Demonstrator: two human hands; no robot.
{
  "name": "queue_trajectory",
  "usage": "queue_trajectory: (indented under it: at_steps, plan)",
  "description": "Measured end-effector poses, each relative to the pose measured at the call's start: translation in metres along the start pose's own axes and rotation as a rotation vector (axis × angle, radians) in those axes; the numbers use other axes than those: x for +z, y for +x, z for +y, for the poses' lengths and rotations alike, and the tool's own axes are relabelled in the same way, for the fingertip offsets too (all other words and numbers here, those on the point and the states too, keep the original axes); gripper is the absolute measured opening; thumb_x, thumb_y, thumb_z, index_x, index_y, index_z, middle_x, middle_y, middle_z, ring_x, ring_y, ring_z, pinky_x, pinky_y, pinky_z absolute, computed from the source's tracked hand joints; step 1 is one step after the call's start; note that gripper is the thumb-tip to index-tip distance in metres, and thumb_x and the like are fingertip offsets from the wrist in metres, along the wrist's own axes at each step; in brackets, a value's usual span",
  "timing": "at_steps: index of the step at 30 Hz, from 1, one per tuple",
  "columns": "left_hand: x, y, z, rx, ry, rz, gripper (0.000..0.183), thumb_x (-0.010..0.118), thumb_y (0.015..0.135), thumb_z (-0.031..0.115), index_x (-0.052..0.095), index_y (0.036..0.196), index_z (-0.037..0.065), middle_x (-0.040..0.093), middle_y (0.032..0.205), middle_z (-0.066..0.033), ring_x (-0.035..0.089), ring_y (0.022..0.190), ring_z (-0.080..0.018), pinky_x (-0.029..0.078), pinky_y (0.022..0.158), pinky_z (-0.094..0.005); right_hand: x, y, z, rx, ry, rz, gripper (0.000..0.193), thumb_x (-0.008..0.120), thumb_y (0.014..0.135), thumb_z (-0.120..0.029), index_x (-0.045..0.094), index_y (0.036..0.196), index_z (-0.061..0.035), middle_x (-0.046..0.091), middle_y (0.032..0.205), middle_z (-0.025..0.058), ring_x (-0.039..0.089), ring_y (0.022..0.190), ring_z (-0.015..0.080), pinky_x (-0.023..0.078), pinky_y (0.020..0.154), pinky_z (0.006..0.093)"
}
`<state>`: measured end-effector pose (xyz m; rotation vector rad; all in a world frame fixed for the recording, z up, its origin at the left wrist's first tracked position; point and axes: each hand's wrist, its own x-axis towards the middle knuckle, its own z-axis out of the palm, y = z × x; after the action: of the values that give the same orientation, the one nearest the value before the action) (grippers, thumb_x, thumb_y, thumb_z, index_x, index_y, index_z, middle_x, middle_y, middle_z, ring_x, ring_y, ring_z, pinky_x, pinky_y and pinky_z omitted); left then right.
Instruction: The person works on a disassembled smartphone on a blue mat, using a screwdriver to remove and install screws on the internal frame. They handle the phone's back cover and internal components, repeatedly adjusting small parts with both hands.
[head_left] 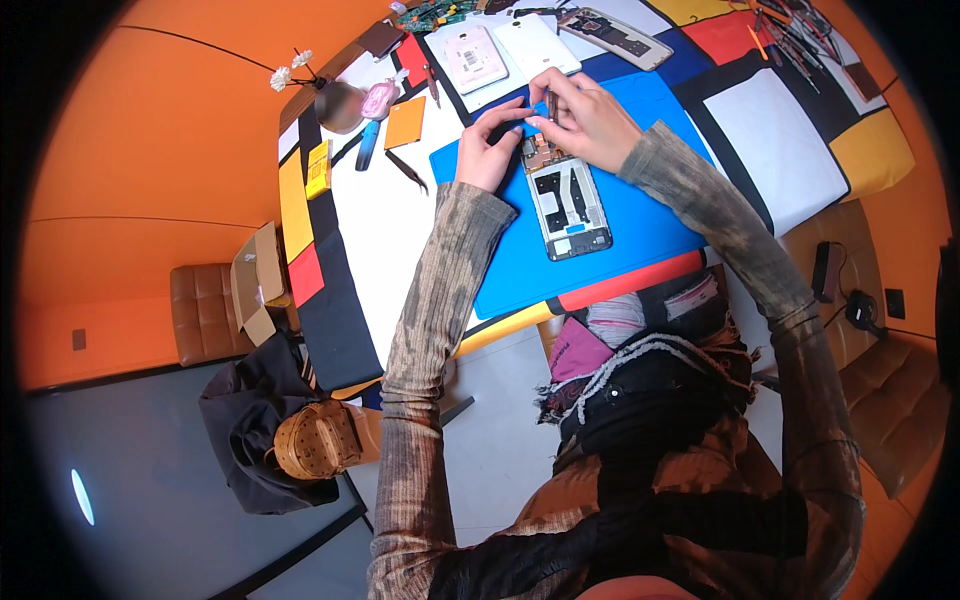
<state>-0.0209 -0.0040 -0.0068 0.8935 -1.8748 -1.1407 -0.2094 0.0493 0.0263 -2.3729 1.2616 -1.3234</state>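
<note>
An opened smartphone (pixel 568 200) lies on a blue mat (pixel 640 225), its inner frame and black and white parts exposed. Over its upper end my two hands meet. My right hand (pixel 590 122) is closed in a pinch, with a thin dark piece (pixel 553 104) by its fingers. From the left, my left hand (pixel 487 148) reaches in with bent fingers, its index fingertip close to the right thumb. A small blue bit shows between the fingertips; whether it is a separate piece or the mat I cannot tell. The phone's top edge is partly hidden by my hands.
Beyond the mat lie a pinkish phone back (pixel 476 60), a white panel (pixel 537 46) and another opened phone (pixel 615 38). Left are tweezers (pixel 407 170), an orange card (pixel 404 122), a blue-handled tool (pixel 367 145) and a yellow packet (pixel 318 170). Several tools (pixel 790 45) lie far right.
</note>
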Motion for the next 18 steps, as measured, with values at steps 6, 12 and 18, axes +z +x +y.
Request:
queue_trajectory:
  at_steps: [6,12,18]
  plan:
    - [-0.0011,0.0012,-0.0014,-0.003,-0.007,-0.011,0.03,0.057,0.079,0.0,0.067,0.106,0.004,0.057,0.126,-0.0144,0.053,0.118,-0.0239,0.039,0.101,-0.0338,-0.0004,0.0006,-0.0007,0.304,0.188,-0.099,0.027,0.061,0.083,-0.015,0.048,0.106,-0.0099,0.045,0.059,-0.0009,0.047,0.069,0.0158,0.04,0.073,0.0314]
    - [-0.0004,0.0014,-0.0036,-0.007,-0.021,-0.005,0.029,0.057,0.079,0.0,0.067,0.106,0.003,0.057,0.126,-0.0146,0.053,0.119,-0.0235,0.039,0.101,-0.0335,0.0017,0.0004,-0.0002,-0.054,0.017,0.07,0.023,0.061,0.082,-0.015,0.045,0.099,-0.0119,0.048,0.057,0.0015,0.052,0.057,0.0187,0.044,0.073,0.0353]
    - [-0.0008,0.0021,-0.004,0.003,-0.01,-0.014,0.03,0.055,0.08,-0.002,0.067,0.107,0.002,0.057,0.127,-0.0136,0.052,0.118,-0.0221,0.039,0.101,-0.0328,0.0018,0.0006,0.0058,0.085,0.041,0.053,0.024,0.064,0.082,-0.016,0.044,0.096,-0.0115,0.05,0.058,0.0012,0.053,0.056,0.0182,0.044,0.057,0.034]
